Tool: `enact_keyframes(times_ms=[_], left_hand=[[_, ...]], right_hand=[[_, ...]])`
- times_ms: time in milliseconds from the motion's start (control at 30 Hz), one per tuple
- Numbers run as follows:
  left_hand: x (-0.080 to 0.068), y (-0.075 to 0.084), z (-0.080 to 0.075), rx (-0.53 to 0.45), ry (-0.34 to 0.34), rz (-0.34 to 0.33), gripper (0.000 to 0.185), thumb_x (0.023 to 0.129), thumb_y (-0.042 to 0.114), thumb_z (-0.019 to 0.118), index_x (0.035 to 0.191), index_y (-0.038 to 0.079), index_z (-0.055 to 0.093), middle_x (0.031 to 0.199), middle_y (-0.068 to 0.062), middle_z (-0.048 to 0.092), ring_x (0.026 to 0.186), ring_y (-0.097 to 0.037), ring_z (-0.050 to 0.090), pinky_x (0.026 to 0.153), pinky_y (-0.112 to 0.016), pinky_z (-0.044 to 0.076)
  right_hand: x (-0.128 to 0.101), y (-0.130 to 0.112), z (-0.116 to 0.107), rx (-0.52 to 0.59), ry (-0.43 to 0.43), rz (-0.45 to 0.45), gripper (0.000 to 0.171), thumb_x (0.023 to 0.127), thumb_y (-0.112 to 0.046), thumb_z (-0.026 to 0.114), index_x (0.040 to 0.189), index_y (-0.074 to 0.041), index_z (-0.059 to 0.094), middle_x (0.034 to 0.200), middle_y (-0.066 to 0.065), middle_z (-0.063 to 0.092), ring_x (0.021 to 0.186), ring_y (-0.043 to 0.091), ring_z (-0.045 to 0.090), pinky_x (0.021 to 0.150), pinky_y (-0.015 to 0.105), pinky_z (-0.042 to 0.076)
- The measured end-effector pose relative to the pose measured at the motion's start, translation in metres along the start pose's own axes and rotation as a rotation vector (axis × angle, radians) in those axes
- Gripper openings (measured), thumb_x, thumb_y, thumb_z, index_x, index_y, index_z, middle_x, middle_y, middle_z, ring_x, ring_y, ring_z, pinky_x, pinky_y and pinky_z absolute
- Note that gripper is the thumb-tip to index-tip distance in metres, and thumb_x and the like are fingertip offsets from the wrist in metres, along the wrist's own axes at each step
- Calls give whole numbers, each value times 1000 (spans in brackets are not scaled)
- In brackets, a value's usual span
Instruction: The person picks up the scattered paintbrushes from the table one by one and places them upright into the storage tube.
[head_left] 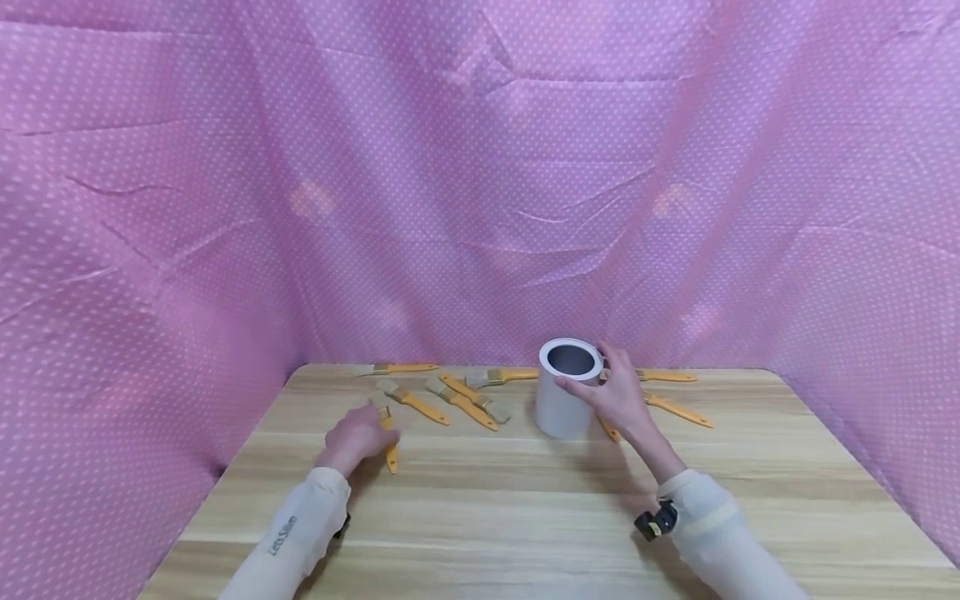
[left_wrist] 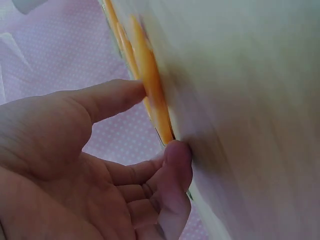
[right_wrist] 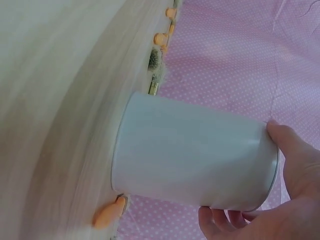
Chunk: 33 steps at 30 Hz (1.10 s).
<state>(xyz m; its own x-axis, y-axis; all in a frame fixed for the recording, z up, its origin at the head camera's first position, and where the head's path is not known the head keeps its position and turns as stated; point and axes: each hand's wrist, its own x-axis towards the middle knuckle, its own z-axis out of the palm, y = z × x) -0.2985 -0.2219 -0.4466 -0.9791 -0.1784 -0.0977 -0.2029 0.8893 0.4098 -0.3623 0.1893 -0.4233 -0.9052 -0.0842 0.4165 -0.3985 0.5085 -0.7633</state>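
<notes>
Left hand (head_left: pixel 358 435) is low on the bench (head_left: pixel 525 500), thumb and fingertips pinching the orange handle of a paintbrush (head_left: pixel 389 446) that lies flat, not yet lifted. Further right, loose paintbrushes (head_left: pixel 450 398) are scattered along the far edge, well apart from the left hand. Metal can (head_left: pixel 567 388) stands upright mid-bench, mouth up; what shows of its inside looks empty. Right hand (head_left: pixel 617 393) is curled round the can at the rim, steadying it. More brushes (head_left: pixel 675 408) lie just behind and right of the can. Judgement: early stage, no brush in the can, roughly nine on the bench.
</notes>
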Motion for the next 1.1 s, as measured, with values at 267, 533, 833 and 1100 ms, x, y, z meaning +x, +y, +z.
enact_keyframes(times_ms=[267, 533, 833, 1100], left_hand=[[14, -21, -4, -88, 55, 72, 20, 78, 7, 65, 68, 10, 49, 64, -6, 51, 54, -21, 48, 46, -29, 38], [18, -29, -9, -308, -54, 19, 28, 86, 12, 67, 62, 9, 53, 53, 3, 45, 45, -10, 42, 41, -20, 33], [16, -32, -12, -432, -60, 5, 20, 92, 11, 62, 104, -5, 56, 81, -11, 57, 58, -16, 52, 50, -26, 46], [18, -23, -18, -463, -3, 102, 15, 95, 7, 59, 103, -6, 60, 83, -13, 61, 70, -24, 58, 60, -38, 54]], right_hand=[[3, -1, -2, -1, -52, 0, 104, 75, -52, 89, 150, 3, 41, 134, 21, 41, 121, 36, 47, 103, 52, 48], [2, -2, -5, 36, -87, -3, 99, 74, -45, 92, 146, 2, 45, 135, 20, 42, 123, 35, 46, 102, 48, 50], [-2, -3, -2, 87, -142, -43, 95, 73, -42, 93, 144, 1, 48, 132, 18, 44, 124, 34, 46, 101, 48, 51], [-4, -9, 1, 68, -174, -65, 96, 73, -48, 92, 146, -4, 48, 132, 14, 44, 122, 35, 51, 98, 46, 53]])
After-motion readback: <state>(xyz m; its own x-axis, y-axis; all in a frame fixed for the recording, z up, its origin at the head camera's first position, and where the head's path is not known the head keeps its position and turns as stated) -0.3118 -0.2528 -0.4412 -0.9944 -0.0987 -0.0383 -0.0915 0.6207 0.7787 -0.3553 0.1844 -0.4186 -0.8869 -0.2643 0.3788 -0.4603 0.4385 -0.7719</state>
